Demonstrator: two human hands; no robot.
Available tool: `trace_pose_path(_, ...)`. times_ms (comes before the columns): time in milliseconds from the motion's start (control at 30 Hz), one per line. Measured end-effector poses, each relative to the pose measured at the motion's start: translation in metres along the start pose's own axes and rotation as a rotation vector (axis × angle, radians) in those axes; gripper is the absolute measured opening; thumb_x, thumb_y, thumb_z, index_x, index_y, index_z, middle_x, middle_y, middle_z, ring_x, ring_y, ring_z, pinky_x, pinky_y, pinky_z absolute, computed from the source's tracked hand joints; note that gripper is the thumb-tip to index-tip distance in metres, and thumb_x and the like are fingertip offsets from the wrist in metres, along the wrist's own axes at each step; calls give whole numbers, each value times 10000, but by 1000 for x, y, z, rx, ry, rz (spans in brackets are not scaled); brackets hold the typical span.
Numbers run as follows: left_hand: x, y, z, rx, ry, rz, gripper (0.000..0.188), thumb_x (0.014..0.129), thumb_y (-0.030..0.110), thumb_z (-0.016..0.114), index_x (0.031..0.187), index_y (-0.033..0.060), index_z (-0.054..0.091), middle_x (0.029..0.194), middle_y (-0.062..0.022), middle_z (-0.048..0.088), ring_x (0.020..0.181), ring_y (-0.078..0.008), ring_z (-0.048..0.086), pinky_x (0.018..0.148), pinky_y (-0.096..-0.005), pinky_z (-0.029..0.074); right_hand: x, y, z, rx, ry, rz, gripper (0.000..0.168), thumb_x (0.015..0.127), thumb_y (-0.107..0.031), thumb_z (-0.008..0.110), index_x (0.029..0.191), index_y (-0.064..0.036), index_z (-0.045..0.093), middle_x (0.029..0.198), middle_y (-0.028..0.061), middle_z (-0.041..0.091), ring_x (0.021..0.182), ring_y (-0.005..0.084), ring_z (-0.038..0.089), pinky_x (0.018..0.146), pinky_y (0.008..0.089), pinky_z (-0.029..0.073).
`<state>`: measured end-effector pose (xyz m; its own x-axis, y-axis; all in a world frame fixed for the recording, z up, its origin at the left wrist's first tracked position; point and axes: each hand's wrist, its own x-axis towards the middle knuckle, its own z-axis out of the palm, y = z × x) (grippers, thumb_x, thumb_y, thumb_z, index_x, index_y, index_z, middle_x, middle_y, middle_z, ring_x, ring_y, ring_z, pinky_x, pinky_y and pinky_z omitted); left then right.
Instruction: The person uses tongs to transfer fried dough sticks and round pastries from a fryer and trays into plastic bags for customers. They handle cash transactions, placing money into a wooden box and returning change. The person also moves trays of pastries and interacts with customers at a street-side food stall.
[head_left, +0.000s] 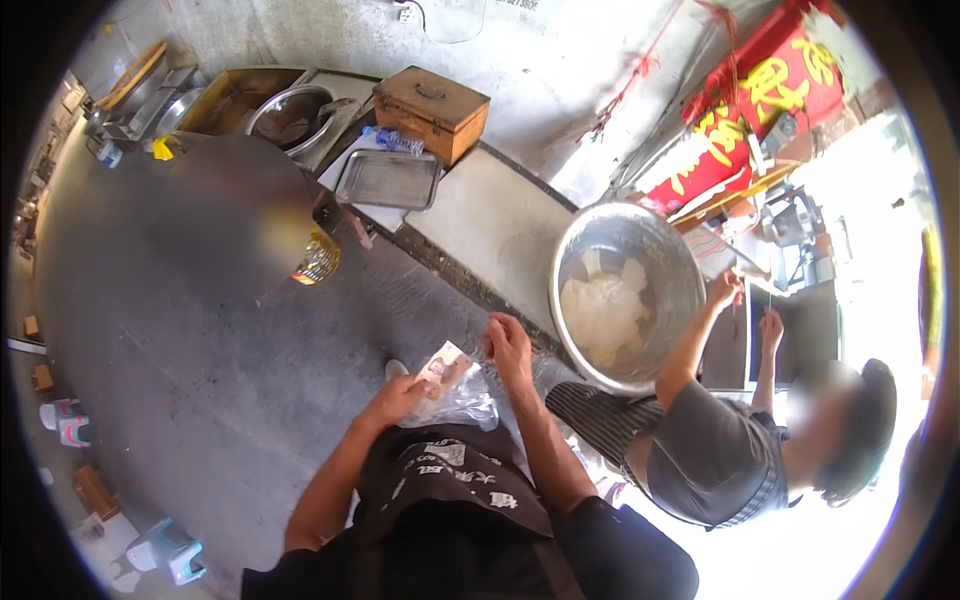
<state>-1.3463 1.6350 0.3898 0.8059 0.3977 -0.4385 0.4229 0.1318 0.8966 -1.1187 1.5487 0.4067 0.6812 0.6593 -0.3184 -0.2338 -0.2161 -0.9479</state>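
My left hand (396, 401) pinches a paper banknote (444, 369) in front of my apron. Just under the note hangs a crumpled clear plastic bag (474, 405); whether the same fingers hold it is hard to see. My right hand (511, 346) is raised near the counter's front edge with its fingers curled. Nothing shows in it, but the inside of the palm is hidden. To the right of that hand, a large metal basin (564, 300) holds pale dough (604, 304).
A co-worker (712, 457) stands close on my right, arms reaching past the basin. Along the counter (480, 214) are a metal tray (390, 178), a plastic bottle (395, 139), a wooden box (431, 112) and a metal bowl (292, 112). Plastic stools (161, 551) stand at lower left.
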Motion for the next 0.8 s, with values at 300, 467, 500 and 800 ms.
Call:
trace_pose_path(300,77,85,-160,-21,-30,-235,293,928,258,471,947,24,647,805,-14,621,710,-98,553,659,-266,442,275,-106,110,142,-14,-45,500,930,-307,519,1337,-59,370,1044,182,611,717,207,646,509,278,525)
trace_pose_path(467,95,100,-204,-233,50,-371,285,941,247,478,957,27,660,805,17,606,684,-60,533,622,-222,429,402,-105,159,185,63,15,609,924,-372,544,1405,-98,288,920,109,583,713,131,580,564,264,528)
trace_pose_path(500,108,109,-210,-263,85,-406,287,941,247,479,965,22,656,810,16,608,685,-61,533,623,-223,429,417,-106,161,214,50,0,589,923,-371,547,1393,-98,319,901,95,581,699,121,575,563,258,524)
trace_pose_path(800,168,159,-235,-284,-15,-556,304,943,264,485,999,10,643,835,-3,621,707,-72,545,640,-242,438,461,-249,124,-162,138,-90,354,908,-315,599,1145,-54,627,727,14,600,598,68,537,524,211,476)
